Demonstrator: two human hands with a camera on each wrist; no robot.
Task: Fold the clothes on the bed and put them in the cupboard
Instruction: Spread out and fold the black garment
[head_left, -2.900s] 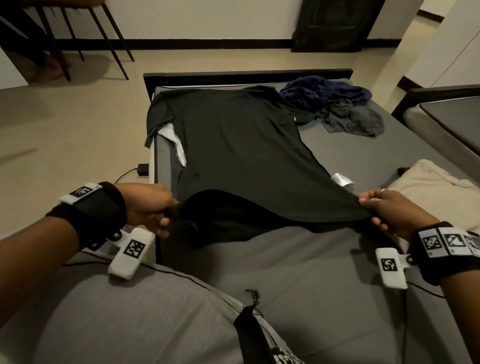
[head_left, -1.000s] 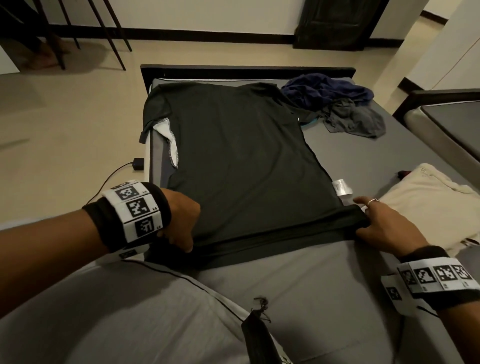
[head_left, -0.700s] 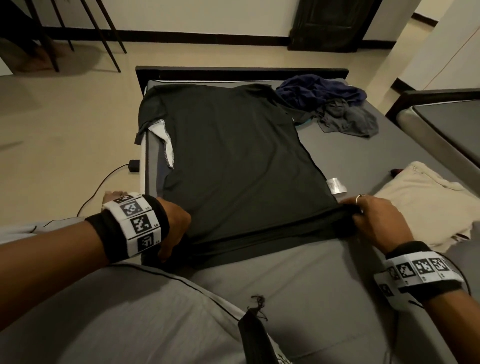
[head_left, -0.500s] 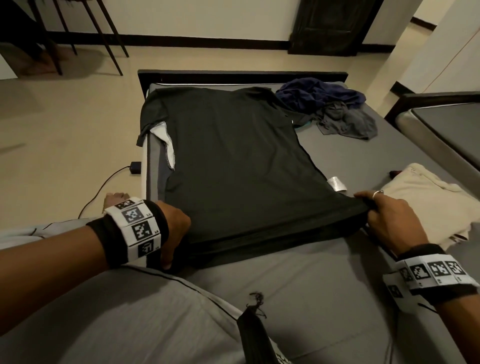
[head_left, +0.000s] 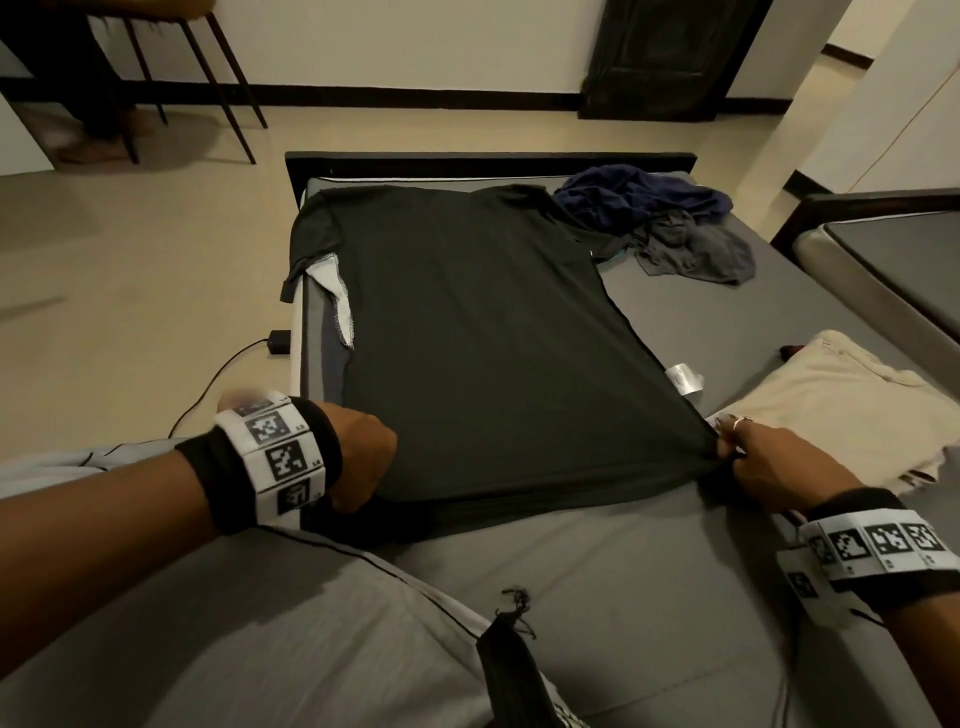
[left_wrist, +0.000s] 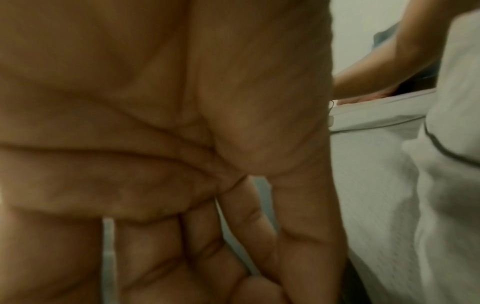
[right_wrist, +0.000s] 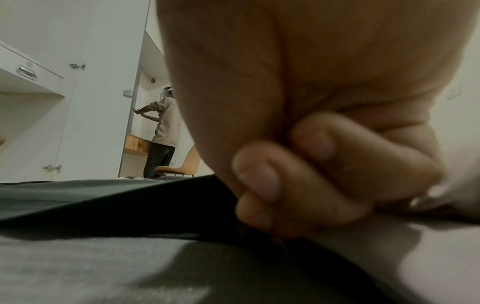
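On the near part of the grey bed (head_left: 597, 582) the two hands are set well apart, each at one bottom corner of the black T-shirt (head_left: 488, 332). The left hand (head_left: 358, 457) is at the near left corner, at the bed's left edge, and its fingers curl down over the hem; whether they really grip the cloth I cannot tell. The right hand (head_left: 774, 467) pinches the near right corner, and the right wrist view shows its fingers (right_wrist: 262, 181) curled tight on the dark fabric. The hem between them is stretched and a little raised from the sheet. The shirt lies spread flat along the left side of the bed, with its collar at the far end and one sleeve hanging over the left edge. Just right of the right hand lies a folded beige garment (head_left: 836, 405). At the far right corner a dark blue garment (head_left: 639, 197) and a grey garment (head_left: 701, 249) lie crumpled together.
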